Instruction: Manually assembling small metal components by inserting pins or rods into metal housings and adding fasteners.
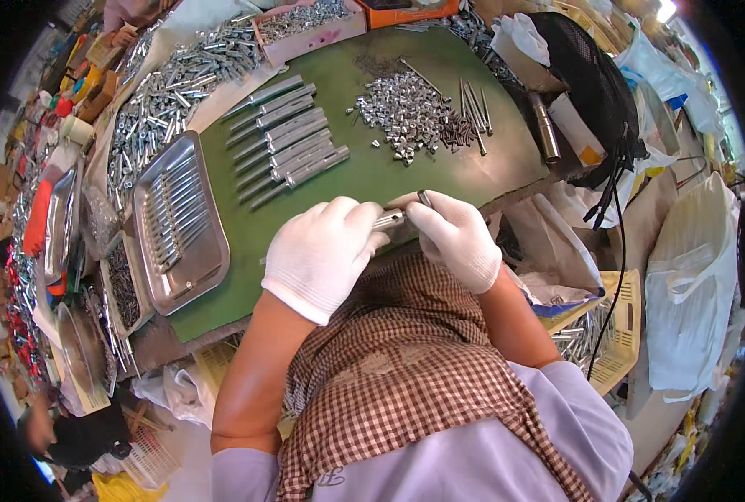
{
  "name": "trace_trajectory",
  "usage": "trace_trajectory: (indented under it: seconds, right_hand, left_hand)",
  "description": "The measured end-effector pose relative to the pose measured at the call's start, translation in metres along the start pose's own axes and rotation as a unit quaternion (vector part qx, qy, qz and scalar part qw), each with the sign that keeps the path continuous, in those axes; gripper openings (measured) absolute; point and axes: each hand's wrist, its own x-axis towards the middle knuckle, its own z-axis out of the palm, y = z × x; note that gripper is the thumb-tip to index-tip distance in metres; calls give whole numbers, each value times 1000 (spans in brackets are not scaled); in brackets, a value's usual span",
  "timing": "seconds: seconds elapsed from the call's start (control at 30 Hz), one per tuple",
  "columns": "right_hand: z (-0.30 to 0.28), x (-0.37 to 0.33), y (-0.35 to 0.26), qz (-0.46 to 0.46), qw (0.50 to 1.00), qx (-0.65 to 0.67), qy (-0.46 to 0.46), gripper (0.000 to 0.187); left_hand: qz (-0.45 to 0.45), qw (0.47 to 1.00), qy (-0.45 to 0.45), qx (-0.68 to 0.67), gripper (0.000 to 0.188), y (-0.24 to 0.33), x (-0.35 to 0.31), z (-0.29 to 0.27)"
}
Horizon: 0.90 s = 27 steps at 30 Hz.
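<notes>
In front of my apron, at the near edge of a green work surface [306, 213], both my hands wear white knit gloves. My left hand [322, 251] is closed around a shiny metal tube [389, 219] with a round hole near its end. At that end, my right hand [456, 236] pinches a small dark metal piece [424, 198] between thumb and fingers. Beyond my left hand lies a row of several metal cylinders with thinner rods [293, 142]. Farther off to the right sits a heap of small silver metal sleeves [402, 109], with dark screws [459, 134] beside it.
A steel tray [214, 259] of slim metal rods stands on the left. Loose metal tubes [176, 92] are heaped behind it. Several long thin pins [475, 109] lie right of the sleeves. A black mesh bag [590, 92] and a yellow crate [623, 335] are on the right.
</notes>
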Motion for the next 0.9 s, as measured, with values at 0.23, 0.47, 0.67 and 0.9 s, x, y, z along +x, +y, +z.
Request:
trace_trajectory:
  seconds: [0.23,0.47,0.67,0.9]
  right_hand:
    - [-10,5,5,-116,972,-201,36,19]
    - [-16,10,10,-166,953,-239,82,18]
    - [-34,42,11,-207,844,-422,257,20]
    - [-32,56,12,-165,771,-549,279,21]
  left_hand:
    - [-46,992,25,-112,33,-5,-9,13]
    - [-82,987,37,-133,28,0,-1,21]
    - [-129,989,-4,-78,21,9,3,30]
    - [-172,982,-74,-10,18,15,11,33]
